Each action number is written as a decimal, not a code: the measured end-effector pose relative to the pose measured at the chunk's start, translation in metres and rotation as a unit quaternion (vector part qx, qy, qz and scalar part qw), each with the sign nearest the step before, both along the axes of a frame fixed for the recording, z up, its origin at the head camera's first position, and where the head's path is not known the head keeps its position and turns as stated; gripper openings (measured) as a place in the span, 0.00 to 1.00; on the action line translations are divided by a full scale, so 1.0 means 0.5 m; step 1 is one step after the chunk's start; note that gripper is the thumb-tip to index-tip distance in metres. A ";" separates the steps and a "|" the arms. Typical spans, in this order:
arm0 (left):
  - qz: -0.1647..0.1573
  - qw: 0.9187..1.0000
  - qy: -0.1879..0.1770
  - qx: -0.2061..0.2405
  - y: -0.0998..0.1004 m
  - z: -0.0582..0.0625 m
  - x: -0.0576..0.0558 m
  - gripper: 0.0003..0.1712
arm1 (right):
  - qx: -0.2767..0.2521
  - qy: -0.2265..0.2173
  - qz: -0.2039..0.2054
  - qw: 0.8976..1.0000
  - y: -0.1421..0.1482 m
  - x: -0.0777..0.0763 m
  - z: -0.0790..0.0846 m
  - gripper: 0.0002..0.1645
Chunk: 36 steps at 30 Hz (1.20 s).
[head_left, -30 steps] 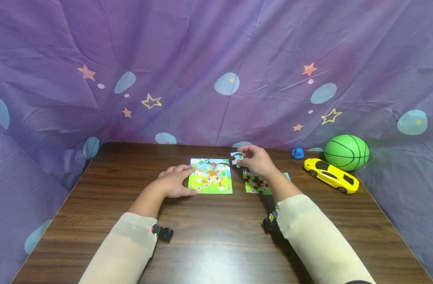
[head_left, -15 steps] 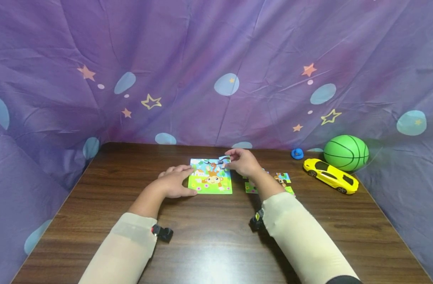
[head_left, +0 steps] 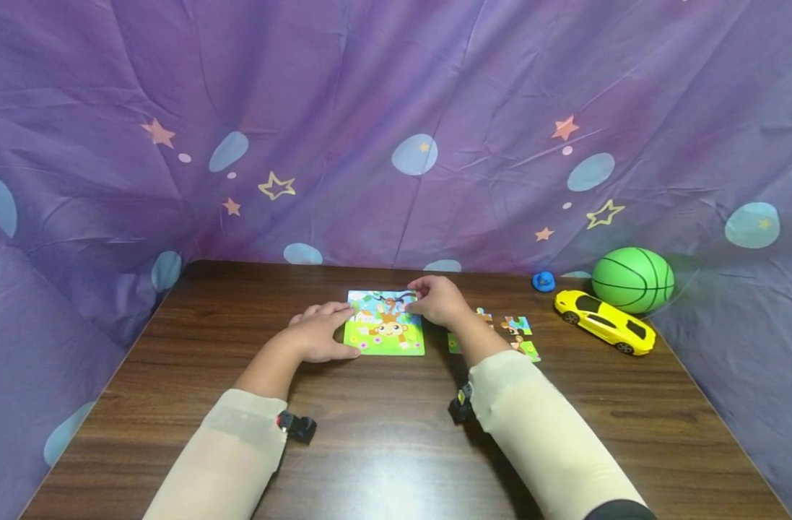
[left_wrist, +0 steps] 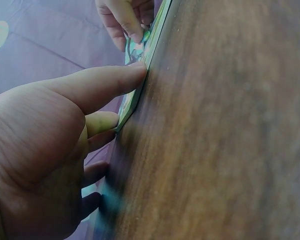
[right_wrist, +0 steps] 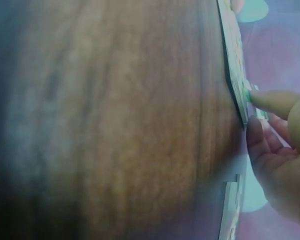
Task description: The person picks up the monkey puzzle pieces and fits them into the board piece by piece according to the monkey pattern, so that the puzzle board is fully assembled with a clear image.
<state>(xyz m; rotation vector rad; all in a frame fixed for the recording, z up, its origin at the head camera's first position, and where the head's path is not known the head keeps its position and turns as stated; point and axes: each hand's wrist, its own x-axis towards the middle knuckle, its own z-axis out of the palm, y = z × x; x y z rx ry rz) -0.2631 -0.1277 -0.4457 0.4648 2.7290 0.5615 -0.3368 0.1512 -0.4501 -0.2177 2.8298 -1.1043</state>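
Note:
A square jigsaw puzzle point(head_left: 384, 342) with a monkey picture lies flat on the table in the head view. My left hand point(head_left: 315, 335) rests along its left side, fingertips near the upper left edge and thumb at the lower left corner. At the top right corner, my right hand point(head_left: 438, 300) pinches a puzzle piece point(right_wrist: 246, 93) between thumb and fingers, down against the puzzle; the fingers hide most of the piece. Several other puzzle pieces point(head_left: 518, 326) lie right of the puzzle, partly covered by my right forearm.
A yellow toy car point(head_left: 603, 322) stands on the right of the brown table point(head_left: 383, 433). Behind it sit a green ball point(head_left: 633, 280) and a small blue toy point(head_left: 544, 282). A purple patterned cloth point(head_left: 344, 144) hangs along the table's back edge.
My right hand has carried the puzzle piece left from above the loose pieces and lowered it onto the puzzle's top right corner. My left hand has stayed in place.

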 end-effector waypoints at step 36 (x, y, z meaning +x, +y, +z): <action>-0.002 1.000 -0.001 0.003 -0.001 0.003 0.002 0.54 | 0.099 -0.007 0.043 0.994 -0.017 -0.004 0.015 0.25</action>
